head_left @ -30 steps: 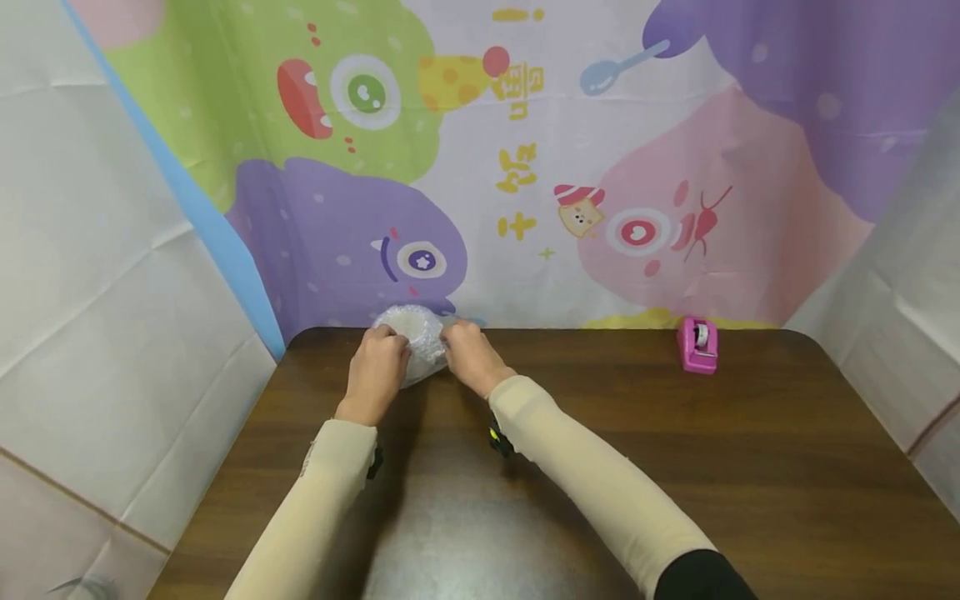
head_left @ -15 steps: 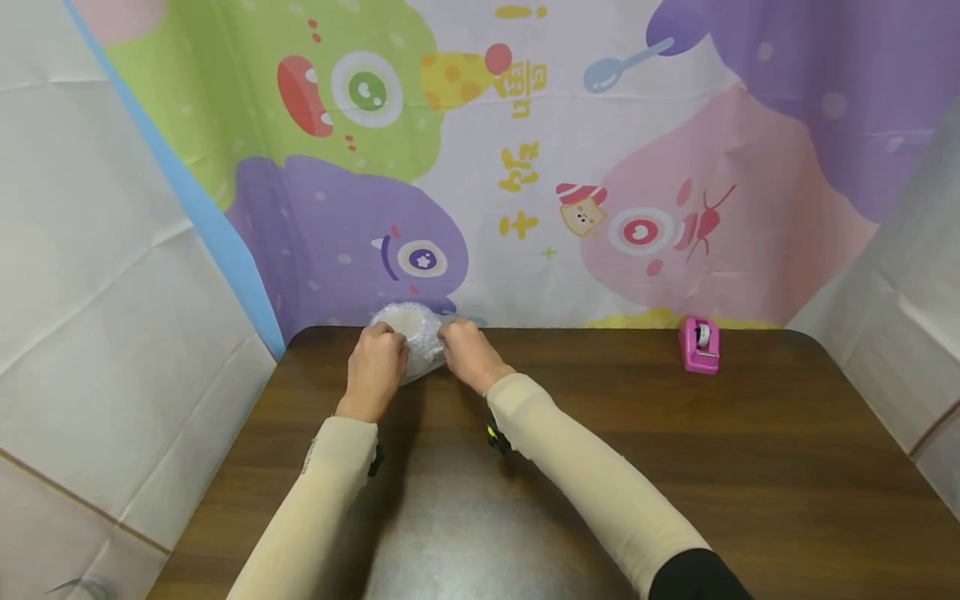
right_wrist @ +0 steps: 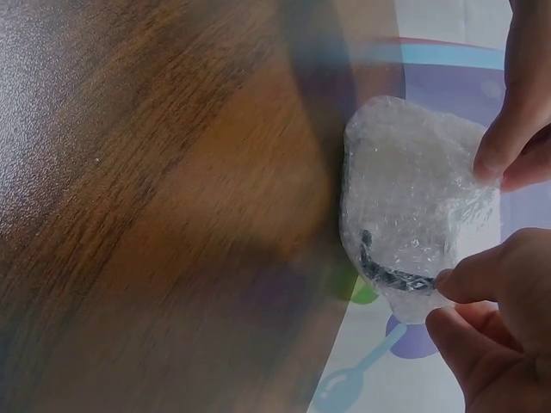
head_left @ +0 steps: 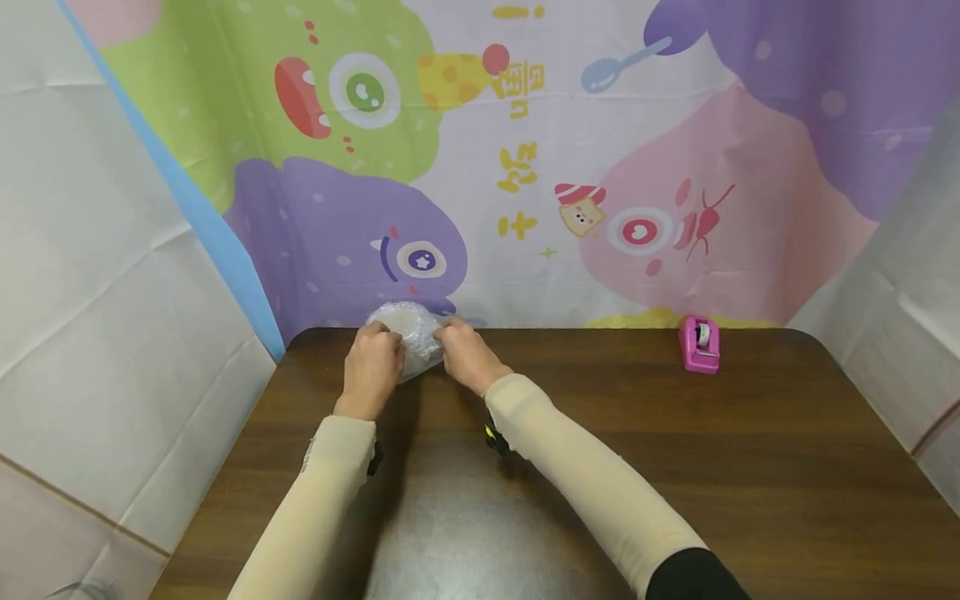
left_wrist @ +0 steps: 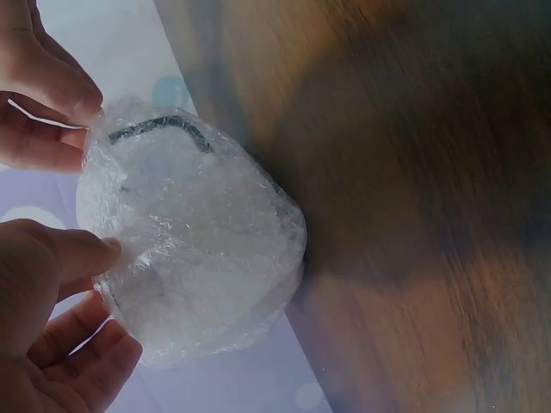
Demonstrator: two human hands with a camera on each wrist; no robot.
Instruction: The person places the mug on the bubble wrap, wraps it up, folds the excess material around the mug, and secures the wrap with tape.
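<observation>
A rounded white item in clear bubble wrap (head_left: 422, 335) sits at the table's back edge, left of the middle. A dark curved strip (left_wrist: 164, 126) shows through the plastic; what is inside is otherwise veiled. My left hand (head_left: 371, 372) pinches the left part of the wrap between thumb and fingers. On the opposite side, my right hand (head_left: 469, 357) pinches the wrap's edge, its thumb close beside the dark strip in the right wrist view. Both thumbs lie on the bubble wrap (right_wrist: 405, 172) near its upper rim.
A pink tape dispenser (head_left: 700, 348) with a roll of tape stands at the back right of the brown wooden table (head_left: 600, 417). Behind the table hangs a cloth (head_left: 480, 275) printed with cartoon monsters. Pale panels (head_left: 90, 250) flank both sides.
Both hands and the wrapped item have shifted very slightly left. The pinching grip of each hand on the bubble wrap stays, and the tape dispenser keeps its place.
</observation>
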